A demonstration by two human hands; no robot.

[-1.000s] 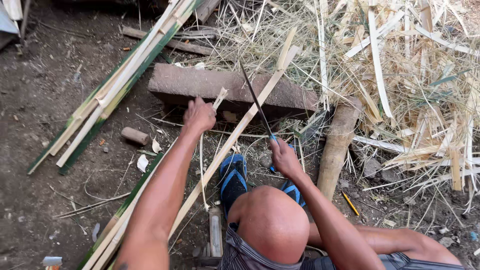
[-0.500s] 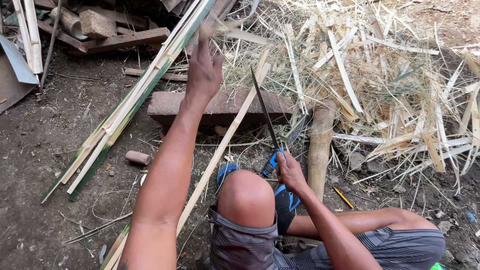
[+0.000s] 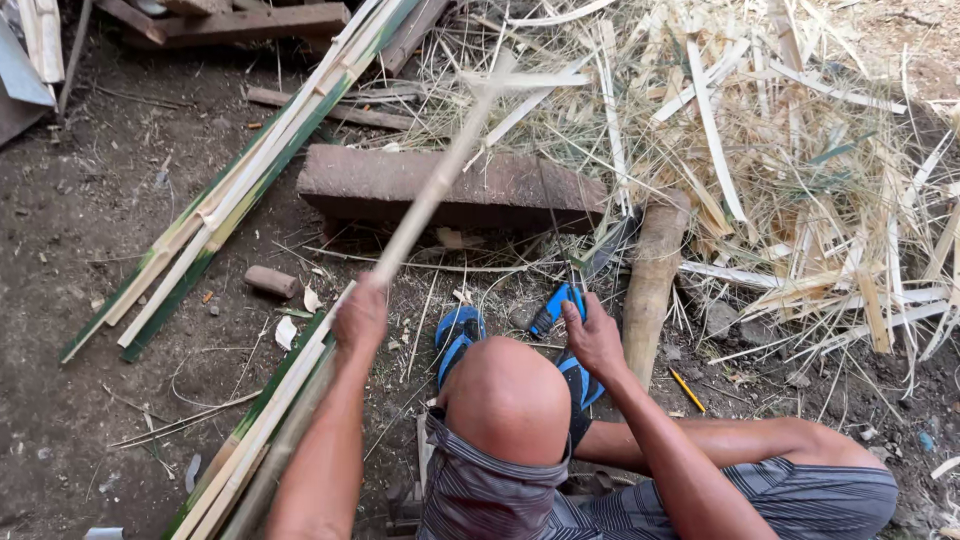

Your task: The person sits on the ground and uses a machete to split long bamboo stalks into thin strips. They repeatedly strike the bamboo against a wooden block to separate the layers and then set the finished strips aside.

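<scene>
Bamboo strip (image 3: 440, 180) is gripped in the clenched left hand (image 3: 360, 315) and raised at a slant, its pale length blurred, its far end reaching over the long wooden block (image 3: 400, 185) lying across the bare dirt ground (image 3: 100, 230). Right hand (image 3: 595, 335) is closed around the handle of a knife (image 3: 575, 270), whose thin dark blade points up toward the block. A bent knee (image 3: 510, 400) is seen between both arms, above blue sandals (image 3: 455, 335). A short log (image 3: 650, 280) lies just right of the knife. Green-edged split bamboo lengths (image 3: 240, 190) are laid diagonally at the left, and a heap of pale shavings (image 3: 780, 150) is spread across the upper right
</scene>
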